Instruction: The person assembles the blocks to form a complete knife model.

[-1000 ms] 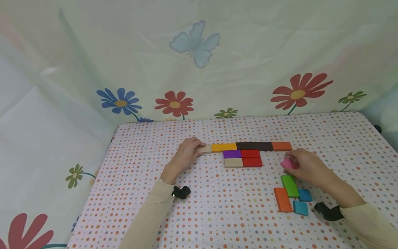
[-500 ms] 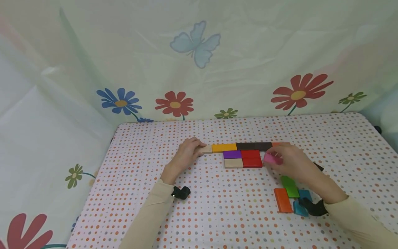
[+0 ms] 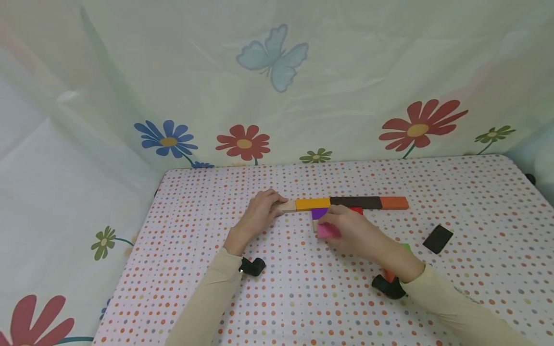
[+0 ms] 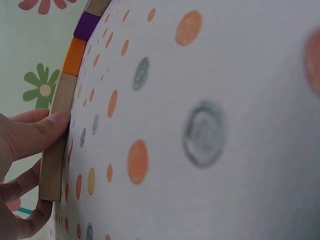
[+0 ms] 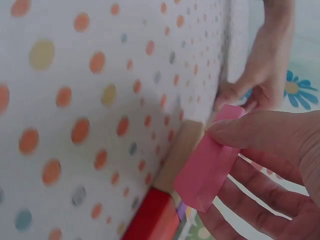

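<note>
My left hand (image 3: 258,211) holds a plain wooden block (image 4: 56,150) at the left end of a row, thumb on its near face and a fingertip at its end. A yellow-orange block (image 3: 312,204), a dark brown stretch (image 3: 355,203) and an orange block (image 3: 394,203) continue that row. In my right hand (image 3: 357,230) a pink block (image 5: 210,162) is pinched between thumb and fingers, over a beige block (image 5: 177,157). Purple (image 3: 319,213) and red (image 5: 154,215) blocks lie against the row, partly covered by the right hand in the head view.
A dark block (image 3: 438,239) lies alone to the right. Under the right forearm, a green block (image 3: 406,247) and an orange block (image 3: 389,275) show partly. A flowered curtain (image 3: 186,86) stands behind the dotted tabletop (image 3: 303,298).
My right hand has carried the pink block leftward from the right side to the front of the row, uncovering the lone dark block. The left hand has stayed in place on the wooden block.
</note>
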Tool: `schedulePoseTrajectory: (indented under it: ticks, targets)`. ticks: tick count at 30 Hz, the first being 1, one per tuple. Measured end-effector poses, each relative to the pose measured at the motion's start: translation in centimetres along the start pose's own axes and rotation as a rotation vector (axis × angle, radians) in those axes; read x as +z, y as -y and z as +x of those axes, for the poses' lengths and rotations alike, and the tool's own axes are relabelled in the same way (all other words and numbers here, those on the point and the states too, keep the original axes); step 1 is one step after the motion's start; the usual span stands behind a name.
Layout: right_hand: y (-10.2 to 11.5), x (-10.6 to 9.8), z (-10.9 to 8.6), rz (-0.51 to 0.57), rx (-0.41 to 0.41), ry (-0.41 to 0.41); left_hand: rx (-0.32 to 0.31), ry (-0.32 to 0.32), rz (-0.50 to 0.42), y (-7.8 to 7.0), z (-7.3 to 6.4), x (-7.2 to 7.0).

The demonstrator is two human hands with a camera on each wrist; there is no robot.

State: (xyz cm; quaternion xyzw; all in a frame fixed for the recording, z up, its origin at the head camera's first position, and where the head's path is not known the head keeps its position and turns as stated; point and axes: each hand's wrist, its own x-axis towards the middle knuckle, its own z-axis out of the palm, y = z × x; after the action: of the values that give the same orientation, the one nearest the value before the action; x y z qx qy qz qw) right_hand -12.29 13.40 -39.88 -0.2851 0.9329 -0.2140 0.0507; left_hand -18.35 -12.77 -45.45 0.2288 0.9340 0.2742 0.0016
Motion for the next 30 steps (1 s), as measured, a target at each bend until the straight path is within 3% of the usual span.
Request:
schedulePoseTrajectory:
  ticks: [7,19,30]
  targets:
    - [0.3,1.3,0.1,-0.044,0.017,0.03,-0.007,0.001,-0.005,-0.2,0.0,-0.1]
    - [0.2,2.5,0.1,-0.172,-0.039,-0.034,-0.001,-0.005,0.008,-0.3,0.0,-0.1]
    - [0.1,3.0,0.1,-0.198,-0.066,-0.05,-0.018,0.001,0.011,0.0,0.1,0.0]
